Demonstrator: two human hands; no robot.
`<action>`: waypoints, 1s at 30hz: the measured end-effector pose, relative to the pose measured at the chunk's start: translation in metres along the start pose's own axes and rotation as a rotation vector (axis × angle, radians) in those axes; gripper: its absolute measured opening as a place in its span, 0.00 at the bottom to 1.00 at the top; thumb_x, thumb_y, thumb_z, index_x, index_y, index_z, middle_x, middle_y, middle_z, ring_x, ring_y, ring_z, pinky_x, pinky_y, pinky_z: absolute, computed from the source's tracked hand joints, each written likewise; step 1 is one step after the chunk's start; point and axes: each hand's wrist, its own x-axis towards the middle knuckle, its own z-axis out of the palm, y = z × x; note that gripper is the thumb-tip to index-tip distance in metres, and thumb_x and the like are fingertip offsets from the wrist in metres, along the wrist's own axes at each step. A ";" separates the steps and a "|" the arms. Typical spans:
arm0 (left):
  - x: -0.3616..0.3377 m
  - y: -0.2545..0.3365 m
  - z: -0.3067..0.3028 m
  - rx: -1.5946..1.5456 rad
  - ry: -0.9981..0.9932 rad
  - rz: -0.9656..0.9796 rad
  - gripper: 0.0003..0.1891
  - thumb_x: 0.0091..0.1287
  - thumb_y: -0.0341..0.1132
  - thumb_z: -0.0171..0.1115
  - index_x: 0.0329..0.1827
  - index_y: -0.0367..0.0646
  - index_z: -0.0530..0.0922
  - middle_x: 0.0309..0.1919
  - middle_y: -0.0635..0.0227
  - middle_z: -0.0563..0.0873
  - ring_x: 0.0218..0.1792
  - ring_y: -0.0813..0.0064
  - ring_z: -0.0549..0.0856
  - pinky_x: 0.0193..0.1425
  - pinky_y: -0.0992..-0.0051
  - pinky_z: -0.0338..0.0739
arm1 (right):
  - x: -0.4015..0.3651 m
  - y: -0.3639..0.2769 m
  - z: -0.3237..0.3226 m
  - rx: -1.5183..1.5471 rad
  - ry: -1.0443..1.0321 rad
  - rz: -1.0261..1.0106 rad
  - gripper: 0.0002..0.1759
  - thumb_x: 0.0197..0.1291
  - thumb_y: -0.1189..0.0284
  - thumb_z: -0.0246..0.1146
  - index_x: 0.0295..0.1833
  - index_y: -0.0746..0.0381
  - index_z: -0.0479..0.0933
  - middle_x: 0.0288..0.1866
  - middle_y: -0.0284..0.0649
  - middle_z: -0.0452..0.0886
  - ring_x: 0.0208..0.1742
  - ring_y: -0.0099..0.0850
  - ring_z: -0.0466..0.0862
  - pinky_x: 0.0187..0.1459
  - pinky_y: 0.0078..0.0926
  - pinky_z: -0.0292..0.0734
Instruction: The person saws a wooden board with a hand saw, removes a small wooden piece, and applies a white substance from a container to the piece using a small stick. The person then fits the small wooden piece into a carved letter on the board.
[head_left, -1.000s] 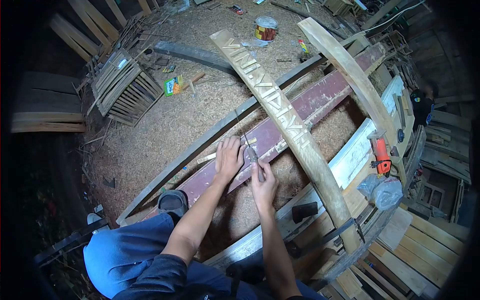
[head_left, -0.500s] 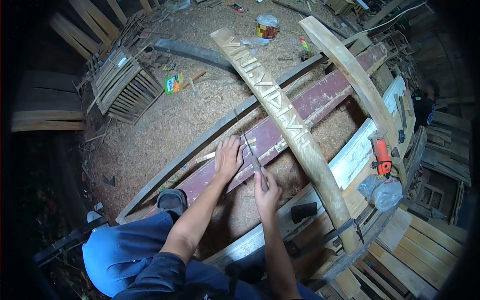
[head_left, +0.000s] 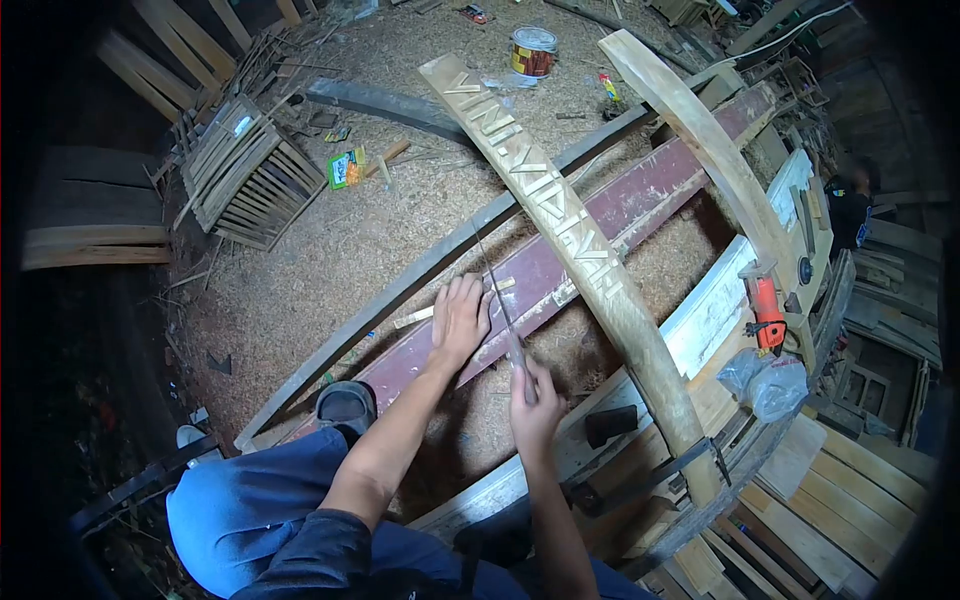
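Note:
A thin wooden strip (head_left: 416, 317) lies across the dark red beam (head_left: 640, 190). My left hand (head_left: 461, 318) presses down on the strip, its fingers around it on the beam; one end of the strip shows past the fingers. My right hand (head_left: 536, 395) is wrapped round the handle of a long thin saw (head_left: 499, 296), whose blade crosses the strip just right of my left hand. Beyond my hands, a curved plank (head_left: 548, 203) with carved or attached letter-like strips rests across the red beam.
A second curved plank (head_left: 700, 130) lies farther right, near an orange power tool (head_left: 767, 313) and a plastic bag (head_left: 775, 386). A slatted crate (head_left: 240, 180) and a paint can (head_left: 533, 53) stand beyond on the shavings. Another person (head_left: 850, 212) is at the far right.
My right hand and the saw have shifted slightly down and toward me. My left hand stays on the strip, nearly in the same place.

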 end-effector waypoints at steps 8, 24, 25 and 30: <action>-0.002 -0.004 0.006 0.028 0.014 -0.004 0.08 0.71 0.34 0.64 0.43 0.39 0.76 0.43 0.55 0.79 0.48 0.51 0.78 0.54 0.56 0.71 | -0.006 0.010 -0.009 -0.065 -0.083 0.038 0.13 0.72 0.64 0.69 0.54 0.61 0.87 0.40 0.55 0.89 0.42 0.54 0.91 0.40 0.44 0.85; -0.005 0.001 0.008 0.023 0.029 -0.047 0.07 0.73 0.33 0.61 0.46 0.39 0.78 0.46 0.56 0.80 0.50 0.54 0.79 0.59 0.58 0.73 | 0.011 -0.007 -0.012 -0.068 -0.118 0.084 0.11 0.73 0.64 0.69 0.52 0.60 0.86 0.33 0.54 0.87 0.37 0.55 0.90 0.35 0.45 0.83; -0.002 0.000 0.008 0.016 0.024 -0.040 0.08 0.73 0.34 0.62 0.46 0.38 0.77 0.46 0.55 0.81 0.51 0.52 0.80 0.58 0.56 0.73 | 0.019 -0.010 -0.005 -0.062 -0.136 0.049 0.12 0.73 0.64 0.69 0.52 0.60 0.86 0.34 0.55 0.87 0.37 0.55 0.90 0.35 0.45 0.83; -0.001 -0.001 0.005 0.021 0.014 -0.030 0.08 0.73 0.34 0.63 0.46 0.38 0.77 0.45 0.54 0.81 0.51 0.50 0.80 0.57 0.55 0.72 | 0.008 -0.007 -0.039 -0.109 -0.183 0.057 0.13 0.74 0.68 0.68 0.55 0.65 0.85 0.36 0.53 0.89 0.36 0.43 0.93 0.38 0.37 0.84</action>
